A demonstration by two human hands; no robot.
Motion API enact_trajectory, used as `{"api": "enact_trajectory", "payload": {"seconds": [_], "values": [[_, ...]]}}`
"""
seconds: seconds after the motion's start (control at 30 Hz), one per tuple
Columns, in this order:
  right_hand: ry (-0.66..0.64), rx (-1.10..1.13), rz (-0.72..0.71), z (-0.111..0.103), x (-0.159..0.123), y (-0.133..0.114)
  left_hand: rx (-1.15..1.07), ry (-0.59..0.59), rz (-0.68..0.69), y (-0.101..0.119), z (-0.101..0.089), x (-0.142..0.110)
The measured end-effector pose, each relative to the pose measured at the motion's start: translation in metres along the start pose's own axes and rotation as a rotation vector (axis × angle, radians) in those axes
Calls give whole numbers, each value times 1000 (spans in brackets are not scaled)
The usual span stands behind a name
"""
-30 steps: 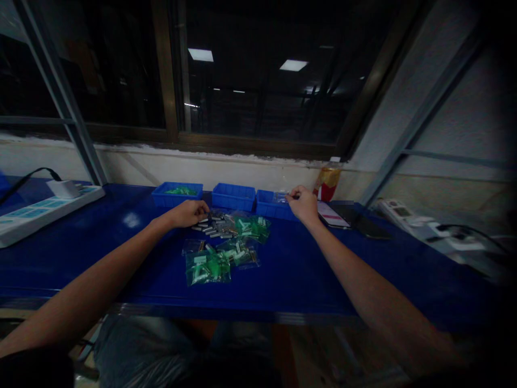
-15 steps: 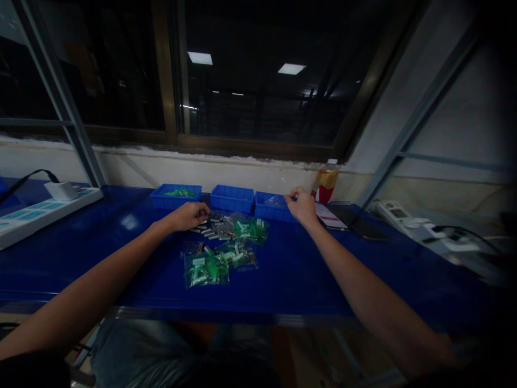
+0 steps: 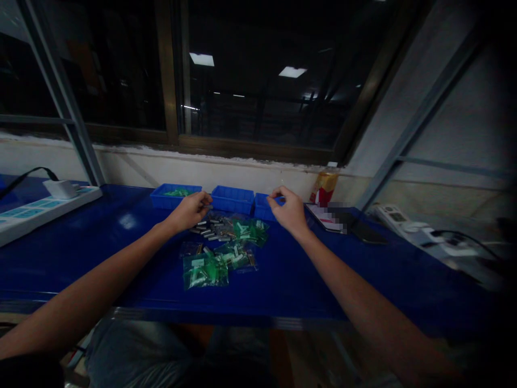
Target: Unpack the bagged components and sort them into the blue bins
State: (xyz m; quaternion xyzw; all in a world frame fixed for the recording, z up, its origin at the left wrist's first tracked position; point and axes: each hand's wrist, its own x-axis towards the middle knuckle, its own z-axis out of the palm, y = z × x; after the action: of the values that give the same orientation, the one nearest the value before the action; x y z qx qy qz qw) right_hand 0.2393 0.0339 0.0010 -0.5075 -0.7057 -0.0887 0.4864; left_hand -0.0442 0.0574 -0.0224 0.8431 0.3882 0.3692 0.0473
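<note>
My left hand (image 3: 190,211) is pinched above the pile of small silvery metal cylinders (image 3: 216,227), with the end of one small metal cylinder (image 3: 210,207) showing at its fingertips. Thumb and forefinger of my right hand (image 3: 289,211) are pressed together in front of the right blue bin (image 3: 262,209); whatever they hold is too small to make out. Green-and-clear plastic packets (image 3: 250,231) lie against the pile's right side. Closer to me are more packets (image 3: 205,271), with small metal parts and white labels showing through.
A left blue bin (image 3: 161,201) holds green pieces, and a middle blue bin (image 3: 232,200) stands beside it. Further right are a drink bottle (image 3: 325,187), a phone (image 3: 325,218) and a dark flat object (image 3: 367,233). Power strips (image 3: 48,210) lie at both sides.
My left hand has lifted slightly off the pile with a small metal cylinder. My right hand has moved left, away from the right bin's far corner toward the middle.
</note>
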Motion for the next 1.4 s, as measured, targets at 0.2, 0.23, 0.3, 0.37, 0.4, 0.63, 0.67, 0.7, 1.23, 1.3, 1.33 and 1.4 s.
{"api": "enact_trajectory", "payload": {"seconds": [0.2, 0.23, 0.3, 0.37, 0.4, 0.63, 0.67, 0.7, 1.23, 1.3, 1.33, 1.4], "values": [[-360, 103, -215, 22, -33, -55, -71, -12, 85, 33, 4, -3], [-393, 93, -221, 23, -37, -58, -79, -16, 109, 40, 4, -5], [-421, 69, -230, 24, -41, -61, -94, -31, 166, 52, 6, -7], [-415, 50, -241, 21, -41, -62, -110, -37, 202, 60, 7, -9], [-404, 46, -247, 20, -40, -62, -115, -41, 214, 64, 7, -9], [-334, 59, -292, 15, -36, -64, -125, -56, 210, 69, 5, -11], [-329, 60, -290, 15, -37, -64, -117, -54, 196, 68, 5, -11], [-325, 61, -289, 15, -37, -64, -108, -52, 182, 68, 4, -11], [-353, 43, -309, 15, -37, -66, -36, -95, 134, 70, 1, -12], [-339, 40, -298, 15, -36, -65, -33, -96, 132, 68, 0, -11], [-332, 41, -293, 15, -36, -65, -33, -94, 133, 68, -1, -11], [-322, 45, -289, 14, -35, -63, -28, -86, 138, 65, -2, -10]]}}
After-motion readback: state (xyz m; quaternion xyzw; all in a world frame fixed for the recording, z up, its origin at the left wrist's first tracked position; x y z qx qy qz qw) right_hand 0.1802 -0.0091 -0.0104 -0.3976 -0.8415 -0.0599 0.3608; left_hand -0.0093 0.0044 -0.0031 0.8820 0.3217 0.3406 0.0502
